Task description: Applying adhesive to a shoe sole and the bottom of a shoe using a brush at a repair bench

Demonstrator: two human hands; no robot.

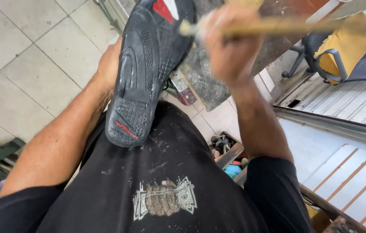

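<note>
2 hands share the work on 1 shoe. The right hand, upper centre of the frame, is blurred, but its fingers read as curled tight around a long wooden-handled tool that runs off toward the upper right; the working end of the tool sits at the edge of the shoe sole near the toe, too smeared to tell whether it is a brush or a blade. The left hand is mostly hidden behind the shoe; I cannot tell how its fingers lie, only that the palm backs the upper from the left side.

That shoe stands sole-up, black ribbed rubber facing the camera, heel resting on the person's black shirt at centre frame, toe pointing to the top edge.

Risks, as I judge them: the heel is propped only on cloth, so a hard stroke could make it skid down the chest and throw the tool tip off the sole seam toward the left hand behind it. The blur suggests quick motion, which leaves little margin. White flecks already dot the shirt, so more residue could scatter there.

Below right, an open box of small items sits on the tiled floor; a dropped shoe could land in it.
</note>
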